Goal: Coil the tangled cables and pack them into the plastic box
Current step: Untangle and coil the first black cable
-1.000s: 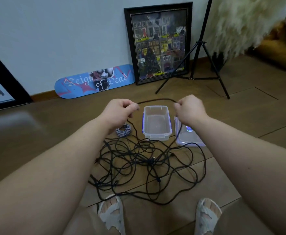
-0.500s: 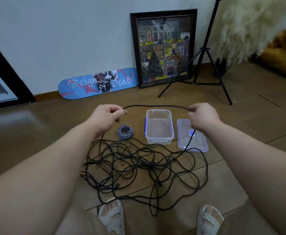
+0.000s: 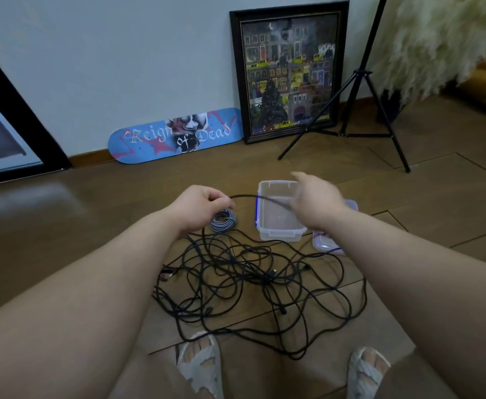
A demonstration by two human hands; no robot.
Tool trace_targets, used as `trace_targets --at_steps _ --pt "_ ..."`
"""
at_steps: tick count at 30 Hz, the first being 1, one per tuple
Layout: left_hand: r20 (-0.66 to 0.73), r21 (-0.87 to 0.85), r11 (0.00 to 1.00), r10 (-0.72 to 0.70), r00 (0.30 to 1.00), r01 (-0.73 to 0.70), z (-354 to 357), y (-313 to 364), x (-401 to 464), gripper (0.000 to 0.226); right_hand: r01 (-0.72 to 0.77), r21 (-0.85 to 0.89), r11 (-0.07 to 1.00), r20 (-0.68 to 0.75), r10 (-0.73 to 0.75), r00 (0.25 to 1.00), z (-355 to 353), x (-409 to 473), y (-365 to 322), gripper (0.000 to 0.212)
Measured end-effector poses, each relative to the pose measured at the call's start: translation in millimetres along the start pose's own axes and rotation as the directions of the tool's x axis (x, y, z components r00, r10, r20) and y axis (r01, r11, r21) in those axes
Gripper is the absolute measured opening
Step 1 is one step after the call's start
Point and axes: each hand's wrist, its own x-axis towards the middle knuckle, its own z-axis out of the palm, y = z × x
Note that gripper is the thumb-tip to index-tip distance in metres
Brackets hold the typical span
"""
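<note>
A tangle of black cables (image 3: 236, 277) lies on the wooden floor in front of my feet. One black strand (image 3: 247, 197) is lifted out of it. My left hand (image 3: 201, 203) pinches that strand, just above a small coiled grey striped cable (image 3: 223, 221). The strand runs right into the underside of my right hand (image 3: 316, 200), which is blurred and hovers over the clear plastic box (image 3: 282, 234) while gripping it. The box stands open with nothing in it. Its clear lid (image 3: 326, 244) lies flat at its right, partly hidden by my right wrist.
A blue skateboard deck (image 3: 175, 136) and a framed picture (image 3: 289, 73) lean on the wall behind. A black tripod (image 3: 354, 82) stands at back right beside a fluffy white throw (image 3: 437, 38). My slippered feet (image 3: 200, 361) touch the tangle's near edge.
My right hand has swung left with the strand, from over the lid to over the box, closing the gap to my left hand. The left hand stayed near the small coil.
</note>
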Motion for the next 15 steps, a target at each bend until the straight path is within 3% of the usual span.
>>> trace_targets --at_steps 2,4,7,9,11,13,15 --pt "0.019 -0.008 0.999 0.038 0.999 -0.038 6 8 1 0.016 0.262 0.171 0.95 0.038 -0.272 0.962 2 -11 -24 0.05" --pt "0.029 -0.037 0.997 0.067 0.997 -0.066 11 15 3 0.018 0.331 0.208 0.92 0.079 -0.353 0.932 9 -13 -37 0.029" --pt "0.002 -0.046 0.998 0.031 1.0 -0.031 6 8 3 0.02 -0.065 0.274 0.96 0.026 0.061 0.998 9 6 -8 0.022" --pt "-0.018 -0.098 0.995 0.0 1.0 -0.002 -2 -2 3 0.021 -0.222 0.129 0.967 -0.039 0.228 0.973 3 7 13 0.021" --pt "-0.013 -0.124 0.992 0.005 1.0 -0.007 -4 -4 3 0.021 -0.077 0.078 0.994 -0.066 0.082 0.994 2 1 9 0.037" --pt "0.018 -0.127 0.991 0.043 0.999 -0.041 3 4 4 0.021 0.214 0.241 0.947 -0.033 -0.213 0.977 3 -12 -16 0.046" --pt "0.041 -0.134 0.988 0.084 0.996 -0.077 10 16 3 0.02 0.354 0.289 0.889 0.022 -0.376 0.926 12 -19 -34 0.027"
